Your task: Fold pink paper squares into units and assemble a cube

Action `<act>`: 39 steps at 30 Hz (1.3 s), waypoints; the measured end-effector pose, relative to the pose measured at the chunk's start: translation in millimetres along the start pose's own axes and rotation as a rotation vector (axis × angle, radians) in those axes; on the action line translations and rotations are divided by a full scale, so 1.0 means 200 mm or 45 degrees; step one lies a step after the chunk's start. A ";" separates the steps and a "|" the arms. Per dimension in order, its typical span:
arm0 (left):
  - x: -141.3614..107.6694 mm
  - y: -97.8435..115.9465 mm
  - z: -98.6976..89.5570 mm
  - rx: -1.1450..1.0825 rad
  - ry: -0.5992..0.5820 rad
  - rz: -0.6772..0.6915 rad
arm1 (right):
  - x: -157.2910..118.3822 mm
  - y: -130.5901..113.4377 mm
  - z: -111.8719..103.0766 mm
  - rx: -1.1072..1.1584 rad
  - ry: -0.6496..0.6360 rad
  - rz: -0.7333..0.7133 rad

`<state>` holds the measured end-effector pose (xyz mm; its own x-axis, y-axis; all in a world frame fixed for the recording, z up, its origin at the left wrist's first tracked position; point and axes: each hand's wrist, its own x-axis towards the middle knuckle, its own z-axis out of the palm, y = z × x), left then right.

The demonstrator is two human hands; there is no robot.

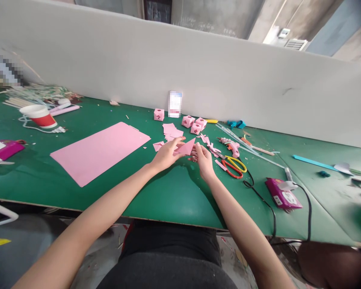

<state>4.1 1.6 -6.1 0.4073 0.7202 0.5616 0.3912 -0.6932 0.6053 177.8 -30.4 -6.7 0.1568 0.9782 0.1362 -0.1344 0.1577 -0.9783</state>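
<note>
pink paper piece (187,147) is held above the green table (174,196), pinched by the left hand's (167,153) thumb and fingers; the right hand (203,157), fingers curled, meets its right edge, whether pinching i cannot tell.

Red/wht cup (44,117) stands at L nr thin sticks (40,95).

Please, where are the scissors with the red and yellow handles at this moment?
In the head view, the scissors lie on the green table, to the right of the right hand, beside a pink paper strip and near the glue gun.
</note>
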 end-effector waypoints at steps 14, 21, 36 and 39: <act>0.01 0.00 0.00 -0.247 0.084 -0.213 | 0.00 0.00 -0.01 -0.071 -0.045 -0.016; 0.01 0.00 0.00 -0.287 0.071 -0.212 | 0.01 0.02 -0.02 -0.115 -0.021 -0.050; 0.02 0.01 0.01 -0.493 0.102 -0.333 | 0.00 0.02 -0.02 -0.187 -0.069 -0.149; 0.02 0.00 0.01 -0.577 0.108 -0.414 | 0.00 0.02 -0.02 -0.242 -0.118 -0.186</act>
<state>8.3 4.7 -4.7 0.2501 0.9074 0.3377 0.0847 -0.3679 0.9260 180.3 -30.0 -10.8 0.0698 0.9566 0.2830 0.0711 0.2782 -0.9579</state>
